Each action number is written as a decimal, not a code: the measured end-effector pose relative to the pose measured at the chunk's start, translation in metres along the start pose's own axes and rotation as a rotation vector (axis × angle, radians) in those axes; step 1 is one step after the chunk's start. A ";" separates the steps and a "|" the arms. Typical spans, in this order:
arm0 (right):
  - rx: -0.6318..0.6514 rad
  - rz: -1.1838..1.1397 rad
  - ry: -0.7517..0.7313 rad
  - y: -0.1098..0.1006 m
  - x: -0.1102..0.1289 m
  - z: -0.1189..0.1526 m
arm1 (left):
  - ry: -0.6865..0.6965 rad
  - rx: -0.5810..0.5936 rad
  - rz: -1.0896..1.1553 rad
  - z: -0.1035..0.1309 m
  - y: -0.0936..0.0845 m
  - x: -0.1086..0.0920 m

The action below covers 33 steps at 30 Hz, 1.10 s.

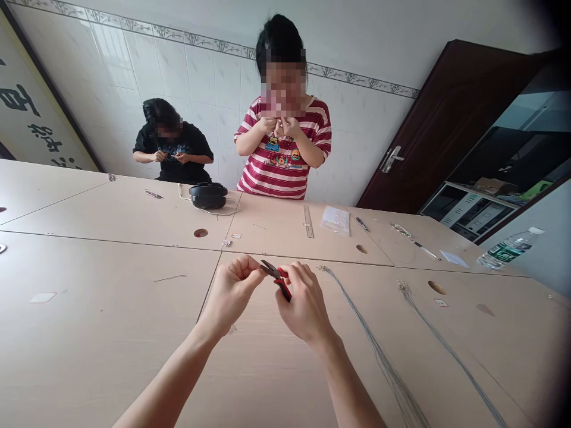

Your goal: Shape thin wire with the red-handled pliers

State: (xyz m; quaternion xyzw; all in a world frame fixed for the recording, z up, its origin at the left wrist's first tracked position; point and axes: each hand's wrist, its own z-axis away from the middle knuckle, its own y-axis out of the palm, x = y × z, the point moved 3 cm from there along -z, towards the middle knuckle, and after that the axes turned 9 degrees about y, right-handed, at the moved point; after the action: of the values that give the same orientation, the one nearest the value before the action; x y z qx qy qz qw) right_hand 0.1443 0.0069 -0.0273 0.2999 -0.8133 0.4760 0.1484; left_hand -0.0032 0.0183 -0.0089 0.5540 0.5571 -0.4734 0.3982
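Over the middle of the wooden table (263, 368), my right hand (306, 303) grips a pair of red-handled pliers (282, 288), their dark jaws pointing up and left. My left hand (235, 292) is closed in a pinch at the tip of the jaws; what lies between its fingertips is too small to make out. Right of my right hand, a bundle of thin grey-blue cords (363, 324) runs toward the table's near edge. A second cord bundle (441, 339) lies farther right.
Two people (283, 151) (173, 148) work across the table. Toward the far side are a black headset (208, 195), a ruler (308, 222), a plastic bag (336, 220) and a pen (362, 224). A water bottle (509, 249) lies tilted at the right.
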 end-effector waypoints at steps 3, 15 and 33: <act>-0.005 0.000 0.001 0.000 0.000 -0.001 | 0.014 0.000 -0.017 0.000 0.000 0.002; 0.050 0.021 0.074 0.002 -0.003 -0.002 | 0.036 -0.012 -0.044 -0.002 -0.001 0.004; 0.156 0.183 0.260 0.046 -0.054 0.000 | -0.095 0.049 -0.073 -0.022 0.019 0.067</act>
State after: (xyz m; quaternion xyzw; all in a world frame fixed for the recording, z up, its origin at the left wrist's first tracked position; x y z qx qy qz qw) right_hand 0.1574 0.0426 -0.0878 0.1710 -0.7716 0.5842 0.1846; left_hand 0.0124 0.0546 -0.0700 0.5199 0.5457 -0.5267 0.3931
